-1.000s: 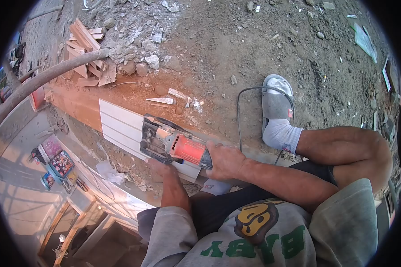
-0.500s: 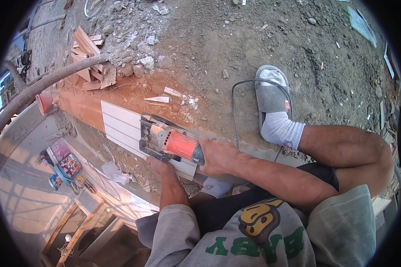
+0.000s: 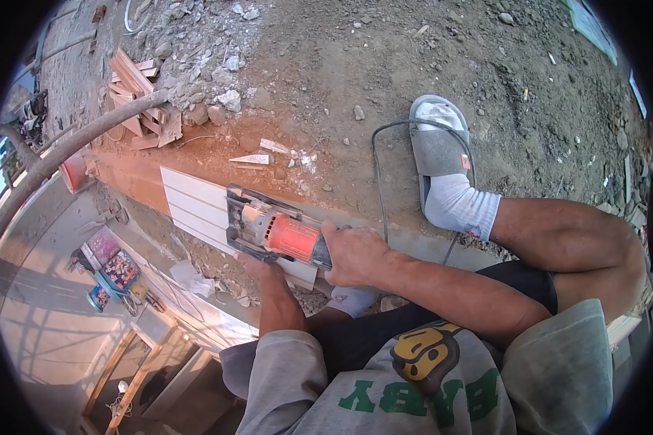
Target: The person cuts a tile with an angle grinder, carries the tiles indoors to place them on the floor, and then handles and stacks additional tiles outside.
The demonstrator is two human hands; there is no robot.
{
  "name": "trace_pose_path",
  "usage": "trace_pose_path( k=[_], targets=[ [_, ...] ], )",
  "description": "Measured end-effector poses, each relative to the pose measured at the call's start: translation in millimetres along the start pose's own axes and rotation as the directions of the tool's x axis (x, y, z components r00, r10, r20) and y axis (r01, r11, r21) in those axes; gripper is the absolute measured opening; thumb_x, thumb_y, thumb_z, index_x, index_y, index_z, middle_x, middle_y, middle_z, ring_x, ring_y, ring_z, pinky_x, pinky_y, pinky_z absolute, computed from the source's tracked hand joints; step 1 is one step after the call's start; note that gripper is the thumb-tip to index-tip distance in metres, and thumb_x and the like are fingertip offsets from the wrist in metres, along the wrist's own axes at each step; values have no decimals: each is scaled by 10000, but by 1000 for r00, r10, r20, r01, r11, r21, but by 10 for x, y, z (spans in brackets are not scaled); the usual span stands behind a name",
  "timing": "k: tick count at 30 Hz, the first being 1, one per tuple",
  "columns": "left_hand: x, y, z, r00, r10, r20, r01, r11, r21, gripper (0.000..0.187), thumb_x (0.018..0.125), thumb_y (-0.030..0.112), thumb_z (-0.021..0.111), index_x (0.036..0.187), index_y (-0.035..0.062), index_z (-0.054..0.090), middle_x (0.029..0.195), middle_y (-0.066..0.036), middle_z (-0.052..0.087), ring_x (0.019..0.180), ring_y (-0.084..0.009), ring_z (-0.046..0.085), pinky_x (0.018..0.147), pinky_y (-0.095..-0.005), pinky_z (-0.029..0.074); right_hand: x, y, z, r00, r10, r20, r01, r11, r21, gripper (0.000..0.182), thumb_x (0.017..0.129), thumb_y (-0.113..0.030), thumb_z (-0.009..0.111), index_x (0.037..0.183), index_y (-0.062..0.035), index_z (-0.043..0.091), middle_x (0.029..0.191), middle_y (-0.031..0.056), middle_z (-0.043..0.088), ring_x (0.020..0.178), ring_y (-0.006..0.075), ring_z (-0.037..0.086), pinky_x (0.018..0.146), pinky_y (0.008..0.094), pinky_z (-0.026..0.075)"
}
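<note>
A red-orange handheld tile cutter [image 3: 292,235] with a dark metal base plate rests flat across a pale tile [image 3: 196,203] marked with several parallel lines. My right hand [image 3: 355,254] is wrapped round the black rear end of the cutter. At the tile's near edge, beside the base plate, my left hand [image 3: 257,267] grips the tile; its fingertips are partly hidden. The cutter's blade is out of sight beneath the body. A dark power cord [image 3: 376,167] loops from near my right forearm over my sandalled foot [image 3: 442,148].
Reddish dust covers the ledge under the tile. Tile offcuts [image 3: 134,80] are piled at the upper left, near a curved pole [image 3: 72,145]. Small shards [image 3: 252,159] lie beyond the tile. Below left, a lower level holds bags [image 3: 120,268] and a wooden frame [image 3: 130,384].
The camera view has shifted slightly. Both hands, the tile cutter and the tile keep nearly the same positions relative to each other.
</note>
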State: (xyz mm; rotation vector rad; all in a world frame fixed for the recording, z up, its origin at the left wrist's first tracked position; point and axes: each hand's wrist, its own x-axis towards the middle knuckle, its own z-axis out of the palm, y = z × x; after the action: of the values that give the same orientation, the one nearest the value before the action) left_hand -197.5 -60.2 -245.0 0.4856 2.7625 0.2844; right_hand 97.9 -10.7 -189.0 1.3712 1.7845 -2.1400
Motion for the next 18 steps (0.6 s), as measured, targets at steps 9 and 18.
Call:
trace_pose_path(
  k=[9, 18],
  targets=[
    [122, -92, -1, 999, 45, -19, -39, 968, 248, 904, 712, 432, 759, 1325, -70, 325, 1154, -322, 567, 1039, -408, 605, 891, -449, 500, -58, 35, -7, 1000, -5, -7, 5, 1000, -2, 512, 714, -250, 679, 1065, 46, 451, 941, 286, 636, 899, 413, 652, 818, 462, 510],
    [498, -496, 50, 1000, 23, 19, -22, 998, -62, 871, 715, 524, 737, 1317, -18, 415, 1204, -206, 574, 1030, -303, 614, 841, -386, 533, -101, 92, 28, 999, -22, -24, 22, 1000, -7, 509, 711, -262, 689, 1049, 32, 449, 908, 278, 639, 881, 409, 655, 792, 463, 518]
  ],
)
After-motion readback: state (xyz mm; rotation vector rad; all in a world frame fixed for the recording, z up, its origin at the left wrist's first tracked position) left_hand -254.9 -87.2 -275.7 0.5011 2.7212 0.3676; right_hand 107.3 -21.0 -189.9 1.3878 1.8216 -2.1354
